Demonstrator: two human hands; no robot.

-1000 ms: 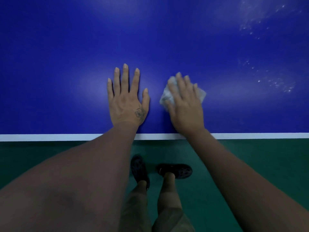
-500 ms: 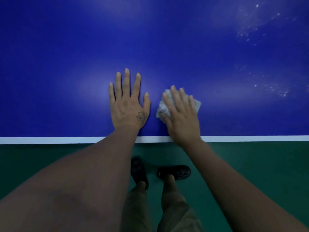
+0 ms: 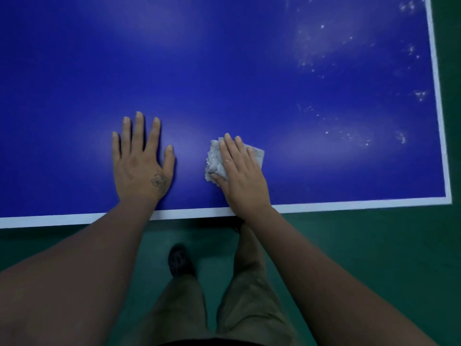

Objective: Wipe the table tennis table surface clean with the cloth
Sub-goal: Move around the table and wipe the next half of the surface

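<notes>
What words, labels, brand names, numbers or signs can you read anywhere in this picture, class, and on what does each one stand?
None: no readable text shows.
The table carries only its white edge line and pale specks.
The mark on the back of the left hand is a small tattoo, too blurred to read as letters.
The cloth under the right hand bears no label.

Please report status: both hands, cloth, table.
Left hand flat on table. Right hand presses cloth. White specks to the right. Nothing blocking.
</notes>
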